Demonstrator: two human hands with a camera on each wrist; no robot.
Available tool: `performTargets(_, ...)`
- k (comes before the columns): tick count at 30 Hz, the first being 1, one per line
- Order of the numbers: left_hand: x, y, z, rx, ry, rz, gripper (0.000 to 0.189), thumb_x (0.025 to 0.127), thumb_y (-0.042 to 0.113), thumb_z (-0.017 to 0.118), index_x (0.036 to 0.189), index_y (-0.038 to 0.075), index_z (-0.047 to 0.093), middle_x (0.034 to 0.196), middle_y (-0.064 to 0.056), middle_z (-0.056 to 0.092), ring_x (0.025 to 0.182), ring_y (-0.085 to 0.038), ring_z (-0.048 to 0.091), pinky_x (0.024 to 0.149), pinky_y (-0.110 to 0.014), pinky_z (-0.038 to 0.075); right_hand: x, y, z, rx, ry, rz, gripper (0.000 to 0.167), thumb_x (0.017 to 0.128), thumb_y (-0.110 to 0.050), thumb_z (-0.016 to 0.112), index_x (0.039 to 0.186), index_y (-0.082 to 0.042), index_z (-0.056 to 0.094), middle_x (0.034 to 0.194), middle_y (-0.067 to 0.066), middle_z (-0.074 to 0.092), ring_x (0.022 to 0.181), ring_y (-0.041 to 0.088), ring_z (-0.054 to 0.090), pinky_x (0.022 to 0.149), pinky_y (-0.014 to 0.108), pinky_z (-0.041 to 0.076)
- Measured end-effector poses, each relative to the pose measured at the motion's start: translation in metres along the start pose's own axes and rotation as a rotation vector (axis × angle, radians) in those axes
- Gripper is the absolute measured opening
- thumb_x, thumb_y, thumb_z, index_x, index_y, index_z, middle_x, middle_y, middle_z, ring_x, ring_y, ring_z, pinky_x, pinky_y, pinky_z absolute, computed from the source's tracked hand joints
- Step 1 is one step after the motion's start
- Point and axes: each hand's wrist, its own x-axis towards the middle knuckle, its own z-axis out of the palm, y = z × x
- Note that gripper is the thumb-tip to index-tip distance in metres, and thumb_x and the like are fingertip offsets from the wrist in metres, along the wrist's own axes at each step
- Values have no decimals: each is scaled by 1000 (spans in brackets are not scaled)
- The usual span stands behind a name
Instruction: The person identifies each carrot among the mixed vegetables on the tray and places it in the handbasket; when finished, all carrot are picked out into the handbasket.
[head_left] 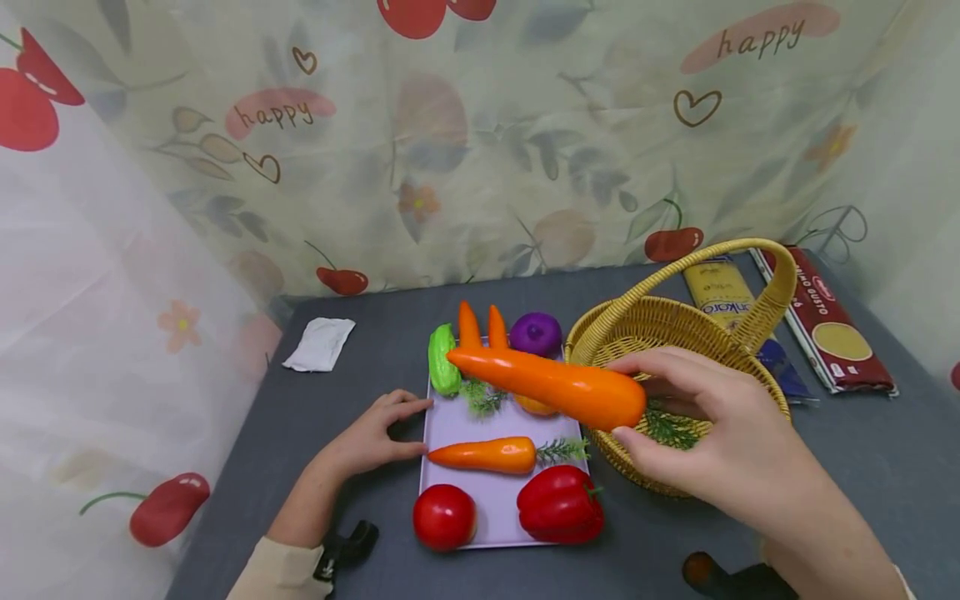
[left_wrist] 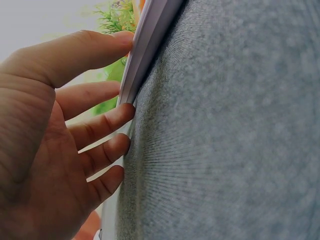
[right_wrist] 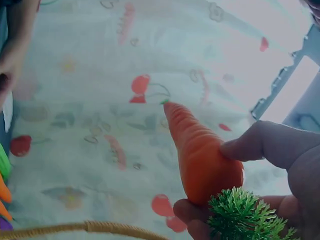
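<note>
My right hand [head_left: 712, 425] pinches a large orange carrot [head_left: 551, 385] by its thick end, held above the tray with its tip pointing left. In the right wrist view, the thumb and fingers grip the carrot [right_wrist: 205, 155] beside its green top [right_wrist: 245, 215]. My left hand [head_left: 378, 437] touches the left rim of the lilac tray [head_left: 487, 496] with thumb and fingertips, fingers relaxed. On the tray lie another carrot [head_left: 487, 455], a red bell pepper [head_left: 560, 505], a tomato [head_left: 445, 517], a green vegetable [head_left: 444, 360], a purple vegetable [head_left: 536, 334] and two orange tips [head_left: 468, 323].
A wicker basket [head_left: 637, 321] with a tall handle stands right of the tray, some greenery inside. Behind it lie a yellow-and-blue packet [head_left: 720, 296] and a dark red packet [head_left: 836, 329]. A white tissue packet [head_left: 320, 344] lies at the back left. A patterned curtain hangs behind.
</note>
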Motion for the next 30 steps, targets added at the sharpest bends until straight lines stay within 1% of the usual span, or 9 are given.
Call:
performTargets(4,1,-1,0,-4,4,12,63,88,32,79,146,16,59,130,-2,54,121,-24,46,100,-49,45,-5,4,-17,-56,40,11,57,73,-3,92,124,-16,70,116,-3,67,93,9,67,80,13,51)
performTargets(7,1,-1,0,-5,4,9,63,88,33,79,146,16,60,129,-1,54,121,-24,46,99,-49,46,-7,10,-29,-99,57,35,59,74,-3,92,126,-15,68,118,0,65,92,5,66,79,10,50)
performTargets(11,1,0,0,-11,1,6,64,88,34,79,146,16,60,129,-1,54,121,-24,45,99,-48,46,-11,24,-46,-117,67,73,61,76,-3,91,130,-14,66,122,6,63,92,-1,65,79,7,48)
performTargets(14,1,0,-1,-14,-1,10,64,88,34,79,146,15,60,129,-2,54,120,-25,46,98,-48,46,-13,35,-57,-119,76,83,61,77,-1,89,132,-13,65,124,7,61,94,-4,65,79,6,47)
performTargets(18,1,-1,-1,-11,4,19,64,88,34,80,145,13,60,129,-4,54,120,-26,46,99,-50,46,-14,49,-70,-116,98,90,60,77,3,87,131,-12,66,122,-1,61,95,-6,64,79,6,46)
performTargets(22,2,-3,0,-10,6,26,64,87,34,80,144,14,61,128,-3,55,120,-26,46,99,-50,46,-17,60,-83,-114,137,121,59,77,6,86,131,-10,66,119,-10,62,95,-8,63,80,5,45)
performTargets(27,2,-4,0,-7,7,31,64,87,34,81,144,13,61,128,-3,54,120,-26,46,99,-50,46,-20,75,-96,-92,167,113,63,75,16,82,131,-7,65,119,-11,63,100,-7,62,84,4,42)
performTargets(30,2,-3,1,-15,7,26,64,87,34,81,145,14,61,128,-2,54,121,-26,46,100,-50,46,-21,84,-103,-92,160,117,62,76,17,80,131,-6,65,119,-12,63,100,-7,61,84,3,41)
